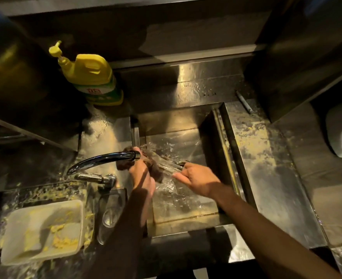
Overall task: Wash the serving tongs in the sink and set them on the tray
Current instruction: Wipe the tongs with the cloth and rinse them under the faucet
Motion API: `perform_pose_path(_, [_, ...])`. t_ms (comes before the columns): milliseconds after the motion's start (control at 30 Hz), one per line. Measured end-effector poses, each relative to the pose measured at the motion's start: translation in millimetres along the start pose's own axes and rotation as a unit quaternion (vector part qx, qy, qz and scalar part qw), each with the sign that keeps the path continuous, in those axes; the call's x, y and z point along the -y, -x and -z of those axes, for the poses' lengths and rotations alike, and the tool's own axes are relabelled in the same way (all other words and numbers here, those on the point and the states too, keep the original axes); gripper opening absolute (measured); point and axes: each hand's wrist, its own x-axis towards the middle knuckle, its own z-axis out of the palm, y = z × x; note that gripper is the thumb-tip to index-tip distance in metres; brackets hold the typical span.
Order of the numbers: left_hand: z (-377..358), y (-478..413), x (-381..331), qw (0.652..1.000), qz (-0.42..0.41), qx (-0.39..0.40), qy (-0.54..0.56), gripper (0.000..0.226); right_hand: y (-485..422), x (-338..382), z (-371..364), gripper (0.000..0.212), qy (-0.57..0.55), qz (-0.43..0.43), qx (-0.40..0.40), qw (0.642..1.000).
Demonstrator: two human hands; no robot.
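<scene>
Right now your left hand (pixel 142 179) has its fingers curled round a dark scourer (pixel 156 171), pressing it on the tongs (pixel 171 167) just under the tap (pixel 101 159). Your right hand (pixel 198 180) pinches the tongs' right end between thumb and bent fingers. The tongs lie over the sink (pixel 186 122), between your hands, in running water and blurred, so you cannot tell whether their arms are apart. A yellow bottle (pixel 93 77) stands far left of the sink. A white tub (pixel 45 250) with yellow scraps sits near left, well apart from the tongs.
</scene>
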Motion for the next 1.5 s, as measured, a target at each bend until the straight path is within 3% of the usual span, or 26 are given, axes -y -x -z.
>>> perform_pose_path(67, [-7,6,9,1.000,0.013,0.008,0.007,0.022,-1,15,-14,0.059,-0.058,-0.030,-0.020,0.998])
perform_pose_path(200, [2,7,7,0.992,0.036,0.076,-0.094,0.011,8,11,-20,0.054,-0.136,-0.051,-0.038,0.989])
perform_pose_path(433, [26,-11,-16,0.946,-0.009,0.118,-0.300,0.036,19,-40,21,0.071,0.111,0.054,0.000,0.992])
perform_pose_path(500, [23,-12,-16,0.956,-0.025,0.105,-0.273,0.045,22,-45,30,0.077,0.119,0.052,-0.012,0.991])
perform_pose_path(600, [12,-14,-15,0.993,0.023,0.037,-0.110,0.026,25,-44,26,0.077,0.048,0.021,-0.034,0.998])
perform_pose_path(667, [10,-14,-12,0.994,0.091,0.066,0.012,0.017,27,-38,17,0.070,-0.038,-0.003,-0.059,0.998])
perform_pose_path(767, [10,-11,-8,0.984,0.121,0.097,0.085,0.025,26,-25,6,0.051,-0.090,-0.013,-0.034,0.995])
perform_pose_path(900, [11,-5,-9,0.979,0.146,0.139,0.025,0.027,19,-1,-5,0.049,-0.114,-0.011,0.007,0.993])
perform_pose_path(1000, [9,-11,-14,0.978,0.098,0.138,-0.121,0.042,17,9,-7,0.040,-0.103,0.021,0.010,0.994])
perform_pose_path(1067, [6,-19,-14,0.984,0.062,0.089,-0.140,0.053,17,8,-2,0.042,-0.086,0.039,0.010,0.995])
perform_pose_path(1133, [-6,-25,-14,0.993,0.072,0.058,-0.068,0.061,15,1,3,0.051,-0.076,0.026,0.012,0.997])
perform_pose_path(1167, [-10,-17,-17,0.994,0.077,-0.017,-0.076,0.065,15,-1,3,0.056,-0.071,0.020,0.010,0.997])
perform_pose_path(1200, [-7,-19,-9,0.972,0.027,-0.019,-0.233,0.068,15,-1,4,0.060,-0.069,0.017,0.007,0.997])
perform_pose_path(1233, [-8,-19,-5,0.982,0.010,-0.033,-0.188,0.067,13,1,3,0.061,-0.070,0.019,0.005,0.997])
perform_pose_path(1267, [-7,-17,-2,0.995,0.092,0.002,0.028,0.061,11,4,3,0.061,-0.073,0.024,0.002,0.997])
perform_pose_path(1300, [0,-14,6,0.995,0.084,0.046,0.039,0.055,9,8,2,0.061,-0.072,0.026,0.000,0.997])
perform_pose_path(1400, [2,-9,11,0.998,0.033,0.055,0.006,0.052,4,15,-3,0.064,-0.100,0.010,-0.016,0.995])
perform_pose_path(1500, [1,-6,11,0.990,0.056,0.125,-0.013,0.018,4,27,-9,0.065,-0.196,-0.020,-0.044,0.979])
